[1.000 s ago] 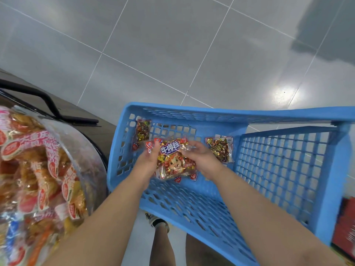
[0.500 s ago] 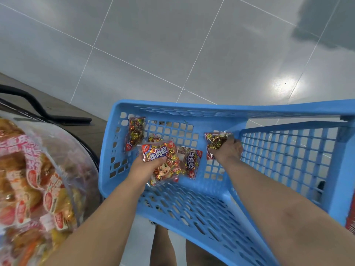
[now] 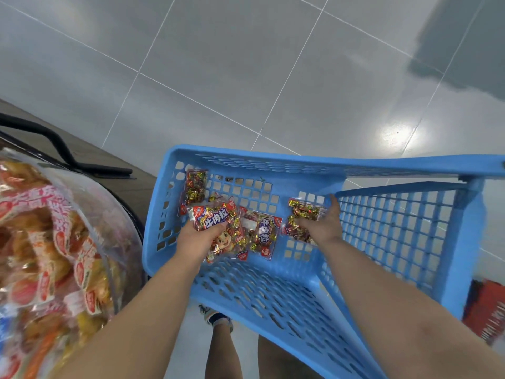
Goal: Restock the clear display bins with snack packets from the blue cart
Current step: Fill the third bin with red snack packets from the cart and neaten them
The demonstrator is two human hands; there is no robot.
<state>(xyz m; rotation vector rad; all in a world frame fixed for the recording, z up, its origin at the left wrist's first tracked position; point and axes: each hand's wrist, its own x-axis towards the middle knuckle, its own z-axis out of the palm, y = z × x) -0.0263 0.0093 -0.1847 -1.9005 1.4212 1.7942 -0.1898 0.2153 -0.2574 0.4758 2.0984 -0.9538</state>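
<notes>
Both my hands are inside the blue cart (image 3: 246, 160). My left hand (image 3: 198, 237) holds a red-edged clear snack packet (image 3: 218, 217) of wrapped candies, with another packet (image 3: 263, 233) hanging beside it. My right hand (image 3: 319, 225) grips a third packet (image 3: 302, 212) near the cart's right inner wall. A fourth packet (image 3: 194, 187) leans against the far left wall of the cart. The clear display bin (image 3: 90, 214), full of orange and red snack packets, bulges in at the left edge.
Grey tiled floor (image 3: 246, 64) spreads beyond the cart. A black metal stand leg (image 3: 68, 157) lies on a brown base at the left. Red goods (image 3: 489, 310) show at the right edge. My legs and one shoe (image 3: 216, 318) are below the cart.
My right hand let go of the shared packet, reached right and closed on the packet by the cart's wall. My left hand kept its packets and shifted slightly left.
</notes>
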